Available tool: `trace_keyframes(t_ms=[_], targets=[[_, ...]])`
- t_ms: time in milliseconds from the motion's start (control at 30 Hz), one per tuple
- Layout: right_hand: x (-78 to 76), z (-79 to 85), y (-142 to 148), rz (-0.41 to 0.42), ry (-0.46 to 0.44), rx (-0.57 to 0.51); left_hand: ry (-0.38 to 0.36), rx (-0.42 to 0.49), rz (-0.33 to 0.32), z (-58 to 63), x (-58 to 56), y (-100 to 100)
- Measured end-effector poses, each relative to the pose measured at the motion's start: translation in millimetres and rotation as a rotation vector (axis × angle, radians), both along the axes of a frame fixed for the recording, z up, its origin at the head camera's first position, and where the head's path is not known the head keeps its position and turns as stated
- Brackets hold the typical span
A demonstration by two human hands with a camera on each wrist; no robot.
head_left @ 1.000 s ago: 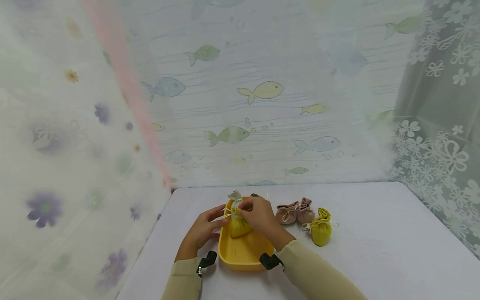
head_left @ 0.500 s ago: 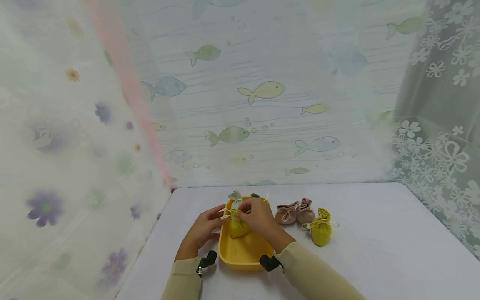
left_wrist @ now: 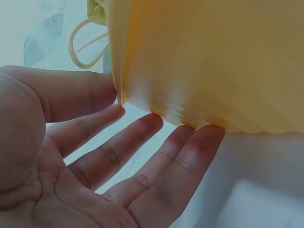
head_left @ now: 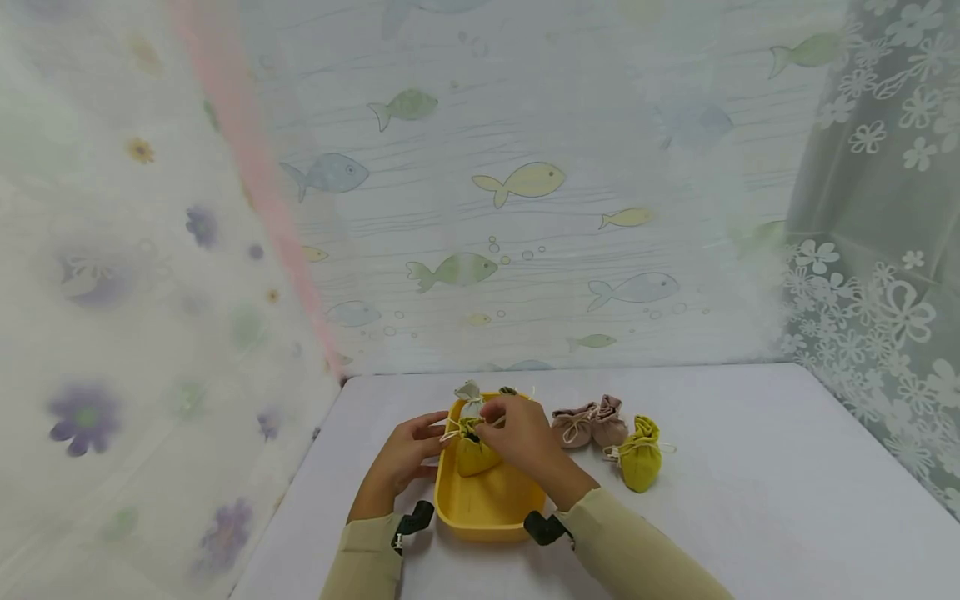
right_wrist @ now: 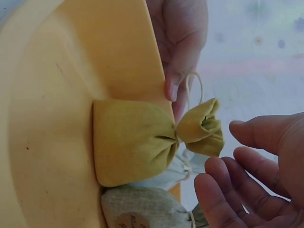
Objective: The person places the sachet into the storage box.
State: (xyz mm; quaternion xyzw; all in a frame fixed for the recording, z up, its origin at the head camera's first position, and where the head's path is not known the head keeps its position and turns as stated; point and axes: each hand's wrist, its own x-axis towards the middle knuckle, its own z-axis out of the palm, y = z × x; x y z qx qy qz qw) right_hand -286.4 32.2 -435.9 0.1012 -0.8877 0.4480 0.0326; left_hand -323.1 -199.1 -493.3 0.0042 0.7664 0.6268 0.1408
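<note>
1. While I watch from a distance, the yellow bag (right_wrist: 135, 142) sits inside the yellow tray (head_left: 487, 504), close by the left wall, its base on the tray floor.
2. I read the bag's long axis from that flat base to the tied neck: the base is toward the near side, and the gathered mouth points up and toward the far end, beyond the rim.
3. From the right wrist view I make out a flared, ruffled mouth with a dark slit in its folds; a drawcord loop (left_wrist: 71, 47) hangs out past the tray's left side.
4. My right hand (head_left: 521, 433) hovers just beside the mouth, thumb and fingertips loosely bent with a clear gap between them; this grip has hold of nothing that I can see.
5. My left hand (head_left: 405, 454) is spread along the tray's outside, thumb tip at the rim and fingertips touching the wall; that grip is slack, touching the tray without wrapping it.
6. Behind the yellow bag I see a white bag (head_left: 471, 405), and beside it a grey-green bag (right_wrist: 137, 206) bearing a round label.
7. On the desk (head_left: 750, 500), right of the tray, two pink bags (head_left: 609, 427) and a second yellow bag (head_left: 641, 462) stand together, the latter's mouth pointing up.
</note>
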Motion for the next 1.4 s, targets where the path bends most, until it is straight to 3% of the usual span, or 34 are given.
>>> trace_keyframes(t_ms=[233,633,967,1167,1400], targets=[[5.3,2.1,8.8,0.010,0.020,-0.008,-0.006,-0.003,0.006,-0.2,0.3,0.5],[23.9,5.9,35.9,-0.038,0.199,-0.024,-0.004,-0.014,0.020,0.8,2.3,2.9],[39.7,4.2,57.4,-0.167,0.333,0.118,-0.015,-0.037,0.038,0.8,2.5,3.4],[47.8,7.8,78.4,-0.146,0.420,0.093,-0.026,-0.051,0.053,-0.1,1.1,3.1],[54.7,9.1,103.8,-0.171,0.443,0.128,-0.020,-0.057,0.050,2.1,2.5,4.7]])
